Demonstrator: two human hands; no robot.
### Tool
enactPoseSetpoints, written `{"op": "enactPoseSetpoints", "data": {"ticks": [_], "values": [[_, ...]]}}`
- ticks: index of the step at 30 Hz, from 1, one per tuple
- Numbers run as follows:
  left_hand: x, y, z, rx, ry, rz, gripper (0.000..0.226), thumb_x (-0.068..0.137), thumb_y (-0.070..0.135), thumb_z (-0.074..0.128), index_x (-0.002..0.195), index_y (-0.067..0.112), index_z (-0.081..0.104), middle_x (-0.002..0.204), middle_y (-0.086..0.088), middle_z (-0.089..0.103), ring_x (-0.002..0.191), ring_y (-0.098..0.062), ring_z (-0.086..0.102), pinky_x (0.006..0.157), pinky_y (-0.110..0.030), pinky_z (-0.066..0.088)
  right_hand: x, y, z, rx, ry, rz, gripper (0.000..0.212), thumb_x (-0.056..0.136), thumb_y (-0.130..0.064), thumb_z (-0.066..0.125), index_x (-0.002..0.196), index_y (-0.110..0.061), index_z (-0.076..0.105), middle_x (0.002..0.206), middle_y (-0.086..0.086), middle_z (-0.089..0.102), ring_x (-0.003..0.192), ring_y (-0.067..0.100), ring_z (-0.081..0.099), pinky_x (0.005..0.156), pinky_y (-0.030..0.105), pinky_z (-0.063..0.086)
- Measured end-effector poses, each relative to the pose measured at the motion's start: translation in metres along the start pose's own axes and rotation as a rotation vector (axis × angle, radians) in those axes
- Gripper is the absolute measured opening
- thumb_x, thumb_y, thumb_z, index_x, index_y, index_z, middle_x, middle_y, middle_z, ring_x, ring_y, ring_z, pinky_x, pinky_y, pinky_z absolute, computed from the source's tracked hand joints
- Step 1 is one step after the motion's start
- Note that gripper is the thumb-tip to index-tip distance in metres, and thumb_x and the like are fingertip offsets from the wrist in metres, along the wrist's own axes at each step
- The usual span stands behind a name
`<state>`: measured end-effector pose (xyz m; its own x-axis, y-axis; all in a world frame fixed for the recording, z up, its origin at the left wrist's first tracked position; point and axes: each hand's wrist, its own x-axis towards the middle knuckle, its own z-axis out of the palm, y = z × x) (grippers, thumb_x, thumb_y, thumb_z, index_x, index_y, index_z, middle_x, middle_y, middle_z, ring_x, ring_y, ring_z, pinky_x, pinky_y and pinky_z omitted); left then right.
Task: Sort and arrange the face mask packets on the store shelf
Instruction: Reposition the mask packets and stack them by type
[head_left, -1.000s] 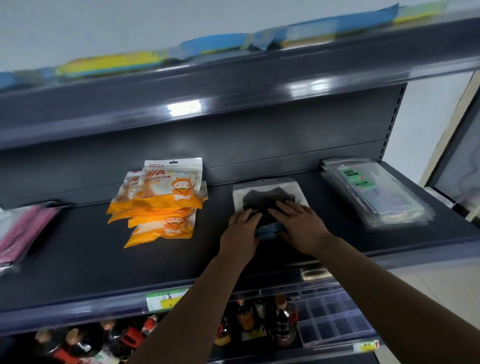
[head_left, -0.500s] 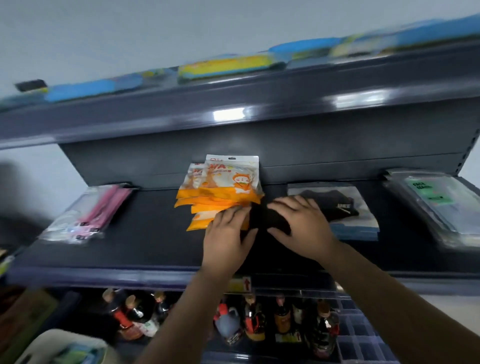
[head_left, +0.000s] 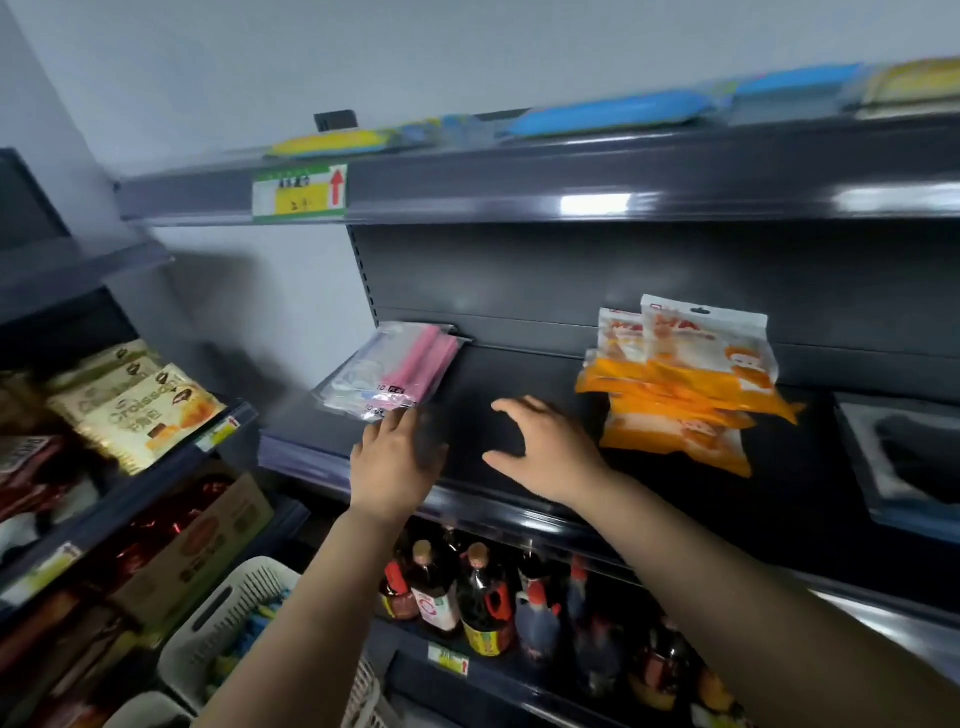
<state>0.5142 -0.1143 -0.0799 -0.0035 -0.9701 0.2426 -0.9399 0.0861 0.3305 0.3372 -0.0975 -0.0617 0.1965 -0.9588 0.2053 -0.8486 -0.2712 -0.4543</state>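
Observation:
On the dark shelf lie three groups of mask packets. A clear stack with pink masks sits at the left end. An orange and white stack lies right of the middle. A packet with a black mask is at the far right, cut off by the frame. My left hand hovers just in front of the pink stack, fingers spread and blurred. My right hand is open over the bare shelf between the pink and orange stacks. Neither hand holds anything.
Blue and yellow packets lie on the top shelf, which carries a price label. Below are dark sauce bottles. A neighbouring shelf on the left holds snack bags, with white baskets on the floor.
Both hands have left the black mask packet and shifted left along the shelf towards the pink stack. The view has swung left with them.

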Motion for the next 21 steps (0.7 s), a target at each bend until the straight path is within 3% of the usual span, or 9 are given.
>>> {"op": "enactPoseSetpoints", "data": {"ticks": [6,11,16,18,21], "values": [[0.061,-0.091,-0.017,-0.091,-0.031,-0.01,0.06,0.088,0.037,0.057,0.142,0.023,0.036,0.147,-0.003,0.04,0.132,-0.032,0.036,0.104,-0.044,0.033,0.072,-0.045,0.054,0.224,-0.028,0.21,0.062,0.084,-0.034,0.065,0.138,-0.017,0.041,0.144,0.004,0.046,0.131,0.021,0.044,0.102,0.027,0.036],[0.117,-0.143,-0.022,-0.394,-0.121,-0.081,0.057,0.087,0.032,0.061,0.138,0.014,0.043,0.14,-0.014,0.046,0.13,-0.035,0.042,0.109,-0.041,0.034,0.125,-0.065,0.081,0.425,0.055,0.423,0.066,0.083,-0.033,0.068,0.14,-0.015,0.039,0.141,0.008,0.048,0.124,0.023,0.049,0.093,0.024,0.038],[0.159,-0.162,-0.014,-0.57,-0.28,-0.078,0.065,0.085,0.038,0.064,0.14,0.014,0.039,0.144,-0.011,0.043,0.132,-0.028,0.042,0.111,-0.039,0.034,0.159,-0.067,0.103,0.577,0.108,0.562,0.078,0.075,-0.041,0.074,0.14,-0.019,0.037,0.133,-0.004,0.051,0.119,0.021,0.053,0.092,0.026,0.04],[0.17,-0.162,-0.008,-0.654,-0.325,-0.084,0.067,0.086,0.035,0.064,0.142,0.011,0.036,0.145,-0.01,0.042,0.134,-0.026,0.04,0.11,-0.034,0.034,0.17,-0.063,0.11,0.629,0.163,0.626,0.084,0.071,-0.041,0.077,0.14,-0.016,0.037,0.138,0.002,0.052,0.121,0.021,0.053,0.096,0.027,0.041],[0.186,-0.157,0.0,-0.732,-0.387,-0.12,0.062,0.088,0.033,0.062,0.14,0.009,0.038,0.142,-0.012,0.045,0.13,-0.025,0.045,0.099,-0.027,0.036,0.184,-0.055,0.115,0.654,0.209,0.761,0.099,0.072,-0.042,0.076,0.148,-0.01,0.021,0.15,0.01,0.036,0.134,0.026,0.041,0.11,0.034,0.035]]}}
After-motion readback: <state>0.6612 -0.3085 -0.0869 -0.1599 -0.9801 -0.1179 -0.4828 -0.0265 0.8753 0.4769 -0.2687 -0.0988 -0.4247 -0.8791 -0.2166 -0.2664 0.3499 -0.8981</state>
